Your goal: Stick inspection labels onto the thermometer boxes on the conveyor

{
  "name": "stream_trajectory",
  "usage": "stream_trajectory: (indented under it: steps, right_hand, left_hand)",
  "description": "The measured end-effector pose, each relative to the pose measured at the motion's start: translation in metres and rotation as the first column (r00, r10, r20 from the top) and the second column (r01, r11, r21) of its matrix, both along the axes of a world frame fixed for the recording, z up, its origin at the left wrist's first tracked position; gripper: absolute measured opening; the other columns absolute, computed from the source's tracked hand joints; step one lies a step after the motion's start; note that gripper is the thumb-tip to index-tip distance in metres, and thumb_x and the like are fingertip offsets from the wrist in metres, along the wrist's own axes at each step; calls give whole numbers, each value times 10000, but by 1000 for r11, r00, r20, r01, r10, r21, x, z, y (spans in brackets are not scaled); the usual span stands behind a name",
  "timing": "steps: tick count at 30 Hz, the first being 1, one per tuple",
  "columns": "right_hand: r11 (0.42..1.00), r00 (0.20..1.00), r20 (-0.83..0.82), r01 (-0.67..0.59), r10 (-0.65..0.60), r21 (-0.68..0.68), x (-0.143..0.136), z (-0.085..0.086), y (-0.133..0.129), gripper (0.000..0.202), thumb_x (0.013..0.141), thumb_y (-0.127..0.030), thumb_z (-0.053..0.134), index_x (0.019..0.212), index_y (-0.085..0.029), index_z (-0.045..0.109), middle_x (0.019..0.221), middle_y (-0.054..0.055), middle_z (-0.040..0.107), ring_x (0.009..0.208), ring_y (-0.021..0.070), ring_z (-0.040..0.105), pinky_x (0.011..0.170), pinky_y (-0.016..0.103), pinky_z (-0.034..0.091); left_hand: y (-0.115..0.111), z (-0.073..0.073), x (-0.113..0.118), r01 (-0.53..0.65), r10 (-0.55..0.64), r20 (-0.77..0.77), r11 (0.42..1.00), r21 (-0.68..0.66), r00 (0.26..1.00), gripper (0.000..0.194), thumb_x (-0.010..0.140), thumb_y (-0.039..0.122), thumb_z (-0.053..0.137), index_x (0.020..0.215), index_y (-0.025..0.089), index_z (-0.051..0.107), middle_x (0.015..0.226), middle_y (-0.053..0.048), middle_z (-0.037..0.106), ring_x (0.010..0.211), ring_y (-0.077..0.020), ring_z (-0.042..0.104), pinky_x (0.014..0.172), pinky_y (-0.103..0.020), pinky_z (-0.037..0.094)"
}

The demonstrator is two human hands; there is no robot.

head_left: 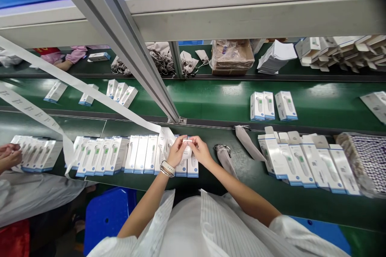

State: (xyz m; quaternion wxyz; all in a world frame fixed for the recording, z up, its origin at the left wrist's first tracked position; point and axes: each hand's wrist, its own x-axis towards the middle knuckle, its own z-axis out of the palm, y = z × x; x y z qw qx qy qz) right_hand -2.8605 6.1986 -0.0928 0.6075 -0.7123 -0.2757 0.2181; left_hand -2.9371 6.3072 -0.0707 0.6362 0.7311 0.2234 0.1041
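My left hand and my right hand meet above a row of upright white boxes. Between my fingertips is a small white label, pinched from both sides. A long white label strip runs down from the upper left and ends in a loop beside my left hand. The boxes behind my hands are partly hidden. To the right of my right hand lie two grey pouches with drawstrings.
More boxes stand at the right, next to a tray of small round items. A green conveyor carries several boxes. A metal post slants down to the bench. Another person's hands show at far left.
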Motion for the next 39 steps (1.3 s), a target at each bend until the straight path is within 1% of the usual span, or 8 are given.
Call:
stream_trajectory:
  steps: [2, 5, 11, 18, 23, 28, 32, 39]
  right_hand:
    - [1000, 1000, 26, 6, -5, -22, -1, 1, -1, 169, 835, -348, 425, 828, -200, 506, 697, -7, 533, 624, 130, 509, 590, 249, 412]
    - [997, 996, 84, 10, -4, -71, -1, 1, -2, 199, 850, -358, 395, 769, -203, 490, 670, -6, 527, 618, 135, 501, 584, 249, 402]
    - [989, 974, 212, -53, 81, -137, -1, 1, -4, 216, 842, -401, 416, 759, -210, 473, 654, -12, 507, 608, 135, 493, 572, 245, 399]
    - [962, 961, 277, 101, -28, -253, 4, -8, -4, 335, 879, -395, 348, 608, -214, 427, 543, -24, 451, 520, 128, 452, 511, 237, 344]
    - [940, 913, 407, 144, -5, -311, 13, -13, -7, 324, 886, -387, 347, 647, -211, 477, 640, 15, 515, 648, 156, 509, 579, 252, 376]
    - [947, 924, 374, 182, -72, -266, 20, -20, -16, 248, 896, -332, 320, 921, -191, 522, 763, 37, 557, 721, 169, 532, 647, 281, 420]
    - [956, 881, 468, 82, 61, -280, 28, -24, -25, 323, 895, -222, 291, 1180, -190, 441, 862, 68, 554, 815, 194, 525, 712, 314, 433]
    - [884, 668, 624, -113, 406, -454, 41, -30, -36, 425, 862, -140, 335, 1268, -238, 415, 826, 51, 534, 764, 181, 489, 698, 298, 419]
  left_hand:
    - [-2, 1, 1, -22, 22, 6, 1000, 17, 1000, 266, 809, 353, 479, 1009, 189, 537, 977, -54, 569, 901, -165, 522, 797, -268, 393]
    - [-3, 0, 3, -46, 48, -33, 998, 52, 998, 214, 796, 374, 491, 813, 171, 557, 768, -25, 568, 732, -149, 516, 695, -252, 399]
    - [-3, -5, 8, -136, 144, -117, 988, 76, 983, 364, 794, 433, 470, 540, 178, 416, 511, 41, 371, 523, -102, 367, 535, -223, 316]
    - [-15, -5, 13, -95, 98, -102, 995, 30, 990, 287, 822, 411, 428, 681, 176, 513, 661, 7, 508, 656, -127, 466, 655, -241, 383]
    - [-23, -10, 19, -176, 146, -208, 976, -130, 967, 250, 781, 418, 482, 686, 186, 480, 617, 6, 526, 600, -139, 523, 614, -276, 437]
    - [-26, -10, 28, -273, 126, -344, 864, -424, 931, 235, 767, 418, 495, 699, 203, 429, 522, 20, 544, 444, -144, 542, 496, -305, 465]
    - [-27, -9, 33, -316, 131, -402, 842, -438, 906, 203, 773, 383, 498, 712, 197, 445, 530, 9, 576, 449, -151, 570, 503, -309, 478]
    - [-30, -12, 36, -378, 166, -478, 839, -391, 863, 181, 774, 355, 502, 700, 196, 459, 472, -1, 573, 407, -171, 564, 441, -309, 461]
